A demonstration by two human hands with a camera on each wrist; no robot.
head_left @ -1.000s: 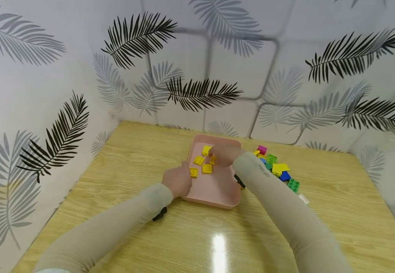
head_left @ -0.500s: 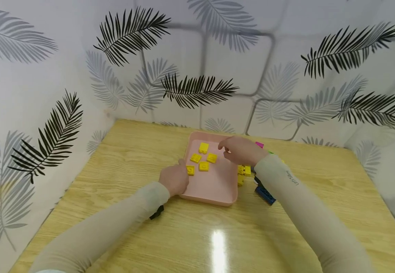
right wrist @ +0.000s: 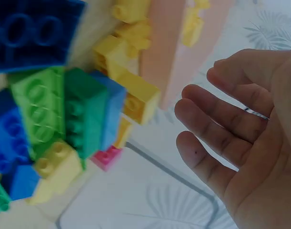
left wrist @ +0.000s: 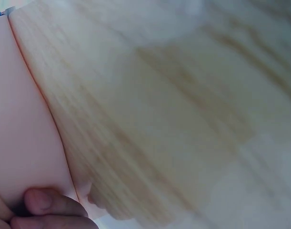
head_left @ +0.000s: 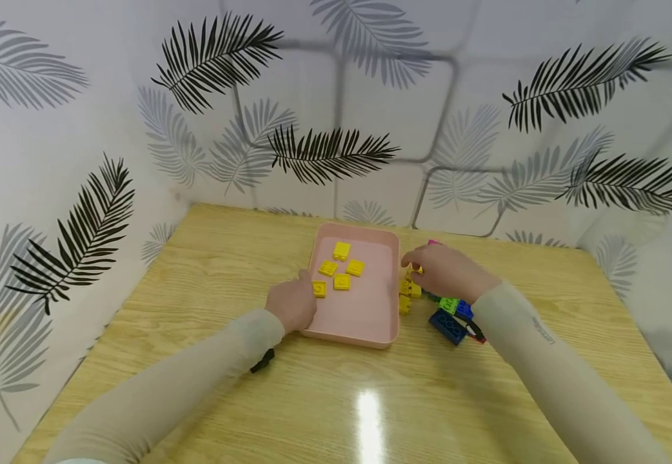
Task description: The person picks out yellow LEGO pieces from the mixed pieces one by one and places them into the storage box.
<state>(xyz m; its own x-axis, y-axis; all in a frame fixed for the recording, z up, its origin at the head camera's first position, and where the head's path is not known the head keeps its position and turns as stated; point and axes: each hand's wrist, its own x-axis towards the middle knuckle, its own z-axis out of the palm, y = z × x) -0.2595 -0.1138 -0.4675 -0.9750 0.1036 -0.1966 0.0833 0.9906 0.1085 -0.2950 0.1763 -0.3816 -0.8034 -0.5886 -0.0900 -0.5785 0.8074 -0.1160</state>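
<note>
My left hand (head_left: 292,304) grips the left side wall of a shallow pink tray (head_left: 365,316). In the left wrist view its curled fingers (left wrist: 45,200) press against the pink wall. Several yellow toy building bricks (head_left: 341,251) lie spread out in the tray. My right hand (head_left: 449,270) hovers just right of the tray, over a pile of loose bricks, and hides part of it. Seen from the right wrist, that palm is bare, with the fingers loosely bent near yellow bricks (right wrist: 140,98) and a green brick (right wrist: 85,112).
Beside the tray's right wall sit yellow bricks (head_left: 405,304). A dark blue brick (head_left: 447,327) lies at the pile's near side, close to a light green brick (head_left: 449,304). A wall covering with leaf prints (head_left: 336,154) rises behind the wooden table (head_left: 243,245).
My right hand has let go of a yellow brick inside the tray and moved right to the pile. The left hand has stayed at the tray's left side.
</note>
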